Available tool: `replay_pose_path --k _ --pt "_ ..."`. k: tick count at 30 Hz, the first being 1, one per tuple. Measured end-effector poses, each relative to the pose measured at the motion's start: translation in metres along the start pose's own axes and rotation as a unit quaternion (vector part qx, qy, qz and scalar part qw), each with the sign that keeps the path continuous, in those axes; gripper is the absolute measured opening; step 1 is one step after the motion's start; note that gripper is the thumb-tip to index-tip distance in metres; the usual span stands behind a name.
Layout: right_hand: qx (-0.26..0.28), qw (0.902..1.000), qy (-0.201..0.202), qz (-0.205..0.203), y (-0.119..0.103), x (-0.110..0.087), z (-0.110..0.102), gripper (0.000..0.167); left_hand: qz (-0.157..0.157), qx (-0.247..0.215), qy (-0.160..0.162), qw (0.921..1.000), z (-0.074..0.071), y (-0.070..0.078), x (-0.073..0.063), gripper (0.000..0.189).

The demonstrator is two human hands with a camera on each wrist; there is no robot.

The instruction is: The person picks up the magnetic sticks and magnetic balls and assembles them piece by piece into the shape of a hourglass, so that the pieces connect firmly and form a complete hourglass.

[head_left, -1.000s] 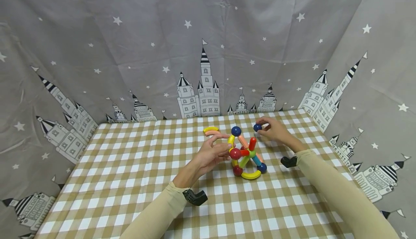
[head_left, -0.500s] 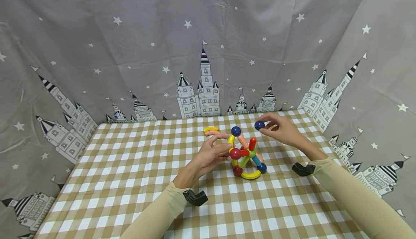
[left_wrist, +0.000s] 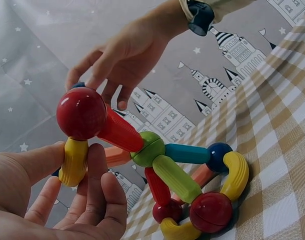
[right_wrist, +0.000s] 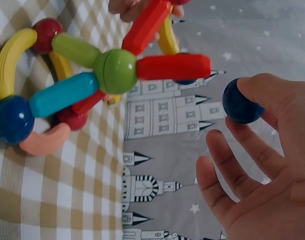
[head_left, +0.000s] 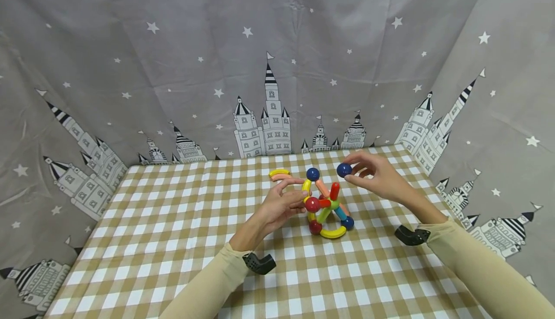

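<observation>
My left hand (head_left: 277, 208) pinches an upright yellow rod (left_wrist: 75, 162) between thumb and fingers, just below a glossy red ball (left_wrist: 81, 114). That rod belongs to a standing structure of magnetic rods and balls, joined at a green ball (right_wrist: 115, 71) in its middle. From the green ball a red rod (head_left: 335, 191) points upward, its upper end free. A dark blue ball (head_left: 312, 174) tops the structure's back. Right of it, my right hand (head_left: 377, 177) holds a loose dark blue ball (right_wrist: 242, 101) between thumb and fingertips, apart from the structure.
Behind my left hand, a yellow curved rod (head_left: 279, 171) and a salmon curved rod (head_left: 281, 177) lie side by side on the checked tablecloth (head_left: 165, 242). A grey curtain (head_left: 191, 68) printed with castles hangs at the table's back and sides.
My right hand has risen a little with the blue ball, its wrist shifting right. Left hand and structure keep their place.
</observation>
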State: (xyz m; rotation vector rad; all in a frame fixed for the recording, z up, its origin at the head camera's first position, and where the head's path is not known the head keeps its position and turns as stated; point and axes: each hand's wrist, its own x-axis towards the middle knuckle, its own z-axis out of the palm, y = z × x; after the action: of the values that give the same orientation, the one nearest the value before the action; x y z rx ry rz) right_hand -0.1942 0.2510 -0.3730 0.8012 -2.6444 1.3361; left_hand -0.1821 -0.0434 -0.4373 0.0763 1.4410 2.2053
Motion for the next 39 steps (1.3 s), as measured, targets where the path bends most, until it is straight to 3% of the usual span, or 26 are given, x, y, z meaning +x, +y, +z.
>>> replay_pose_path --k 8,17,39 --pt "0.006 0.9997 0.007 -0.024 -0.01 -0.007 0.006 0.034 -0.008 0.001 0.001 1.0 0.001 0.001 0.001 0.043" --pt "0.014 0.9992 -0.017 -0.034 -0.008 -0.01 0.016 0.031 -0.009 0.003 0.003 1.0 0.0 0.002 0.001 0.043" --pt "0.022 0.9996 -0.014 -0.013 -0.011 -0.009 0.023 0.033 0.007 0.013 0.003 0.9999 0.001 0.0 -0.001 0.043"
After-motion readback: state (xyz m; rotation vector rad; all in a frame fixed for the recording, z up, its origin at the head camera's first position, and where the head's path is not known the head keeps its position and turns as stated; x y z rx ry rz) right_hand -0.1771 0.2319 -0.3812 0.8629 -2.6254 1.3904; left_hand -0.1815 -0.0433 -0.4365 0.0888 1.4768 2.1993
